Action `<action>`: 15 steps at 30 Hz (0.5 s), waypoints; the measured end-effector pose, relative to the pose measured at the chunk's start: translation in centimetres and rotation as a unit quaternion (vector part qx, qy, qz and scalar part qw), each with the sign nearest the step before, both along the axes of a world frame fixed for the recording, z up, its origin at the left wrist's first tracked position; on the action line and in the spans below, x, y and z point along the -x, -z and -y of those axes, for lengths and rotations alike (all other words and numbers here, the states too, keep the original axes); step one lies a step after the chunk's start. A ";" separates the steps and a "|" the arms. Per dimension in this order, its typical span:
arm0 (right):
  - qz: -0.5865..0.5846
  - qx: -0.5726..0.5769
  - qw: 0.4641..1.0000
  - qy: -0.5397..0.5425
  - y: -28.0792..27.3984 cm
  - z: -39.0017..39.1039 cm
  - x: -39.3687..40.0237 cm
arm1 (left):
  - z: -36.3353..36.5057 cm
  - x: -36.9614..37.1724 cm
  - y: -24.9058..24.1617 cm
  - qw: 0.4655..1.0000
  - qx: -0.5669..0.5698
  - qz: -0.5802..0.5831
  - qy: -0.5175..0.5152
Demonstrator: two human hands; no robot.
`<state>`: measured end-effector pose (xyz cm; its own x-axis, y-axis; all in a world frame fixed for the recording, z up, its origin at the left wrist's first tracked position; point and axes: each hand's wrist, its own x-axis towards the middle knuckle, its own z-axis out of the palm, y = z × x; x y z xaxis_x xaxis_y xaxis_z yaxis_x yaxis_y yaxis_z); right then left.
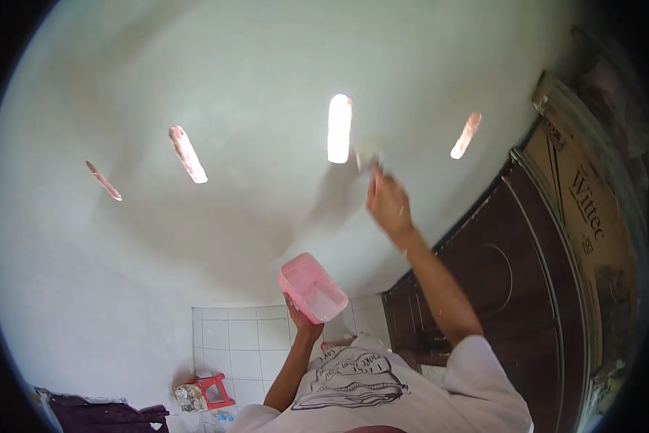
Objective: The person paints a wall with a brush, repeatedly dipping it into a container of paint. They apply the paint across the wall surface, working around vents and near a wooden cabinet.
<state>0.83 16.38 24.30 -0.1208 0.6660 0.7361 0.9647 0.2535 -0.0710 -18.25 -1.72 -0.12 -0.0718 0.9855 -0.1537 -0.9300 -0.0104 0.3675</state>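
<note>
My right hand [389, 206] is raised to the pale wall [252, 86], fingers closed around the handle of a paintbrush [368, 150]. The blurred, whitish head of the brush is at the wall, just right of a bright upright slot [340, 130]. Lower down, my left hand [301, 317] grips a pink plastic tub [290, 278] from below and the side. The tub is tilted towards me, with whitish paint on its bottom and inner walls. Part of the left hand's fingers is hidden behind the tub.
Narrow slots [188, 154] let light through the wall. A dark wooden door [483, 289] stands at the right, with a cardboard box [588, 209] beyond it. White tiles [241, 335] cover the lower wall. A red stool [216, 392] and dark cloth [101, 417] lie at the lower left.
</note>
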 end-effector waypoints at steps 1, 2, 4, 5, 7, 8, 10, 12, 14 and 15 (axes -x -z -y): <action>-0.038 0.143 0.989 -0.008 5.2 2.6 0.4 | 0.2 0.1 -0.2 1.000 0.015 -0.003 -0.015; -0.074 0.287 0.955 -0.013 7.9 1.6 -0.2 | 0.6 0.3 -0.3 0.999 0.033 -0.005 -0.028; -0.064 0.331 0.939 -0.061 8.5 1.7 -1.7 | 1.1 1.0 0.2 1.000 0.021 0.005 -0.017; -0.052 0.370 0.921 -0.106 8.5 1.3 -2.2 | 0.9 1.3 0.4 1.000 0.005 0.016 -0.003; -0.065 0.256 0.952 -0.154 0.0 2.7 -0.5 | 1.3 1.3 -0.5 1.000 -0.006 0.006 -0.013; -0.087 0.184 0.958 -0.202 -6.5 4.2 0.5 | 1.3 1.1 -0.8 1.000 -0.012 -0.002 -0.025; -0.171 0.004 0.959 -0.226 -14.6 5.3 1.8 | 1.6 1.0 -0.7 0.999 -0.011 -0.001 -0.033; -0.179 -0.122 0.945 -0.247 -19.9 4.6 3.1 | 2.1 1.1 -0.5 0.999 -0.007 -0.001 -0.040; -0.118 -0.095 0.970 -0.189 -19.3 1.1 4.2 | 2.5 1.3 -0.5 1.000 0.003 -0.002 -0.026; -0.056 -0.071 0.987 -0.131 -17.9 -0.5 5.2 | 2.4 1.4 0.0 1.000 0.003 -0.002 -0.027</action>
<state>-4.36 16.89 42.15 -0.1874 0.5116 0.8385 0.8530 0.5080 -0.1193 -19.66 -4.13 -0.12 -0.1261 0.9791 -0.1593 -0.9263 -0.0587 0.3723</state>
